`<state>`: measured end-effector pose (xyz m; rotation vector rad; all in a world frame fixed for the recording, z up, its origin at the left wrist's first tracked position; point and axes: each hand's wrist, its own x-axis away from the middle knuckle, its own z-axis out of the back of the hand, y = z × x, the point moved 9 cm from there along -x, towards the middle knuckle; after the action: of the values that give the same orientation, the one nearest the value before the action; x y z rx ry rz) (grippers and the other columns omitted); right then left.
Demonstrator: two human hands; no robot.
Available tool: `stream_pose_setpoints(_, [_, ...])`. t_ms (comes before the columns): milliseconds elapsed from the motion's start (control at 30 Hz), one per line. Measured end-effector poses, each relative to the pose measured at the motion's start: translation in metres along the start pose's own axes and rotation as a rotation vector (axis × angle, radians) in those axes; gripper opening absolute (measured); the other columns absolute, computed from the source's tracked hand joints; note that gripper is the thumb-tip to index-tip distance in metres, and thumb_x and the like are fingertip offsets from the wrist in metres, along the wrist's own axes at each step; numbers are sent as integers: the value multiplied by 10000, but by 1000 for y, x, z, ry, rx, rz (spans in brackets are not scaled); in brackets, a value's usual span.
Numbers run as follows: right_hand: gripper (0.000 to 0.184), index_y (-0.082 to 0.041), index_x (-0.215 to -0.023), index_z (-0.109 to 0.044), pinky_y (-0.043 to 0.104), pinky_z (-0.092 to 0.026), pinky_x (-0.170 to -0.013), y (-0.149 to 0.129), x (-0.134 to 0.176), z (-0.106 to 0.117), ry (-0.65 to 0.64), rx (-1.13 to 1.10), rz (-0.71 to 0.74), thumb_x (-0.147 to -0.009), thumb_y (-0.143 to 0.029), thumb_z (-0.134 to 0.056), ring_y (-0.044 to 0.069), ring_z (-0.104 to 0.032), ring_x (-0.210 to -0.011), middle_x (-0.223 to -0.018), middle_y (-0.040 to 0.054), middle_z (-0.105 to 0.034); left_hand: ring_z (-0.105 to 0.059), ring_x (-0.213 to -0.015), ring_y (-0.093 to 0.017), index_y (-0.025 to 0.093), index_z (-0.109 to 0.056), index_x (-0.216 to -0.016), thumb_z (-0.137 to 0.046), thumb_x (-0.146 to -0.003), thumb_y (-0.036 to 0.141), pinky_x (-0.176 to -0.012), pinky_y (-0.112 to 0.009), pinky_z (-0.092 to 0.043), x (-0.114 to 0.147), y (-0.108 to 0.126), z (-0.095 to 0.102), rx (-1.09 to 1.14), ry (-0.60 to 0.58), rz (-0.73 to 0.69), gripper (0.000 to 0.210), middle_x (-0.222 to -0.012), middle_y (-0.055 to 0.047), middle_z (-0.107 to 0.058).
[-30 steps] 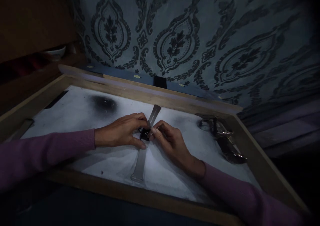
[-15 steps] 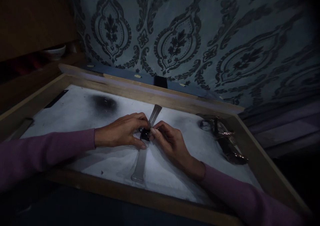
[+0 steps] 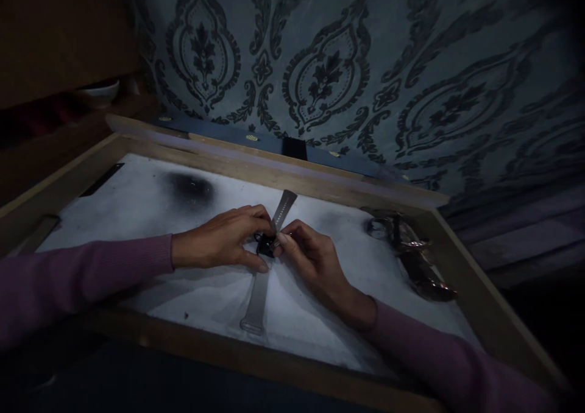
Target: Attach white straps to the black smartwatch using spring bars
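A wristwatch [image 3: 265, 246] with a black case and a grey strap lies across the white sheet, one strap end toward the back and the buckle-like end toward me. My left hand [image 3: 228, 237] steadies the case between its fingers at the back and its thumb at the front. From the right, my right hand [image 3: 313, 257] pinches at the case's edge with thumb and forefinger. A small, thin thing may be in that pinch, but it is too dark to make out. Fingers cover part of the case.
White sheeting [image 3: 315, 321] lines a shallow wooden tray [image 3: 150, 334] with raised edges. Clear plastic packaging with dark contents [image 3: 414, 261] lies at the right. A flat dark strip [image 3: 103, 180] rests at the far left, near a dark sooty stain [image 3: 189, 189]. Patterned wallpaper [image 3: 326, 84] rises behind.
Both hands stay at the watch case in almost the same pose. Only a very slight shift of the view and of the right fingers shows.
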<state>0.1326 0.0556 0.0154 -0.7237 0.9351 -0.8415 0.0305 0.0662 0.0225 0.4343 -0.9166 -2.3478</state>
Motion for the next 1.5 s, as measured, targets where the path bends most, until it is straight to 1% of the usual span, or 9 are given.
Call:
stream_pose_setpoints(233, [166,-226,-827,-550,258,-487,-559,-11,1,-2,-27,111,95,-988,-216,-514,131,-606,-566,-667,-16,-646,-570,-1028,-210,203,-665,-1049,-802,-799,260,-868,-317,-457,0,-2,-1,-10,-7,18,291,-1111,-37,-585])
stream_pose_setpoints(433, [170,-222,-812,-543,260,-470,-555,-23,0,-3,-34,182,187,-978,-196,-520,132,-596,-567,-666,-17,-613,-568,-1032,-220,186,-652,-1082,-808,-793,271,-880,-329,-456,-1,-4,-1,-18,-13,49,339,-1124,-46,-588])
stream_pose_setpoints(600, [163,-222,-824,-532,250,-475,-534,-19,-1,-3,-56,144,161,-984,-194,-512,122,-600,-545,-661,-23,-632,-568,-1036,-211,199,-662,-1082,-808,-798,256,-874,-318,-452,0,-1,0,-2,-7,21,325,-1109,-37,-578])
stream_pose_setpoints(800, [147,-226,-842,-531,260,-496,-547,-14,-1,-2,-65,133,126,-985,-198,-514,132,-620,-561,-665,-19,-649,-565,-1036,-215,191,-668,-1046,-812,-793,248,-871,-317,-451,0,-2,-1,-12,-5,18,297,-1112,-44,-583])
stream_pose_setpoints(1033, [149,-213,-839,-553,239,-505,-562,-15,1,0,-25,116,146,-981,-178,-524,119,-628,-582,-681,-17,-653,-567,-1016,-208,203,-668,-1063,-814,-788,258,-847,-309,-454,1,-4,-1,-21,0,11,315,-1110,-35,-586])
stream_pose_setpoints(1200, [168,-215,-821,-558,243,-514,-555,-15,0,-1,-28,132,150,-984,-198,-520,122,-635,-570,-671,-16,-663,-566,-1025,-208,203,-674,-1063,-821,-783,247,-851,-311,-452,0,-3,-1,-9,-1,9,320,-1116,-35,-582])
stream_pose_setpoints(1300, [163,-215,-822,-556,245,-521,-562,-16,0,-1,-28,126,155,-981,-200,-524,122,-636,-572,-668,-18,-660,-566,-1021,-210,197,-669,-1078,-818,-788,250,-846,-312,-456,0,-3,0,-15,-14,33,330,-1107,-39,-582])
stream_pose_setpoints(1400, [170,-211,-818,-559,244,-512,-555,-16,-1,-2,-34,122,151,-983,-208,-522,120,-626,-566,-668,-16,-656,-565,-1021,-210,185,-664,-1084,-817,-789,253,-859,-319,-459,-1,-3,-1,-22,-24,53,339,-1107,-41,-583])
stream_pose_setpoints(1500, [172,-209,-818,-558,239,-499,-546,-17,-1,-2,-43,122,154,-986,-214,-518,117,-612,-557,-663,-16,-650,-566,-1029,-210,185,-666,-1084,-822,-784,251,-877,-322,-458,-1,-2,-1,-15,-14,43,344,-1109,-37,-582])
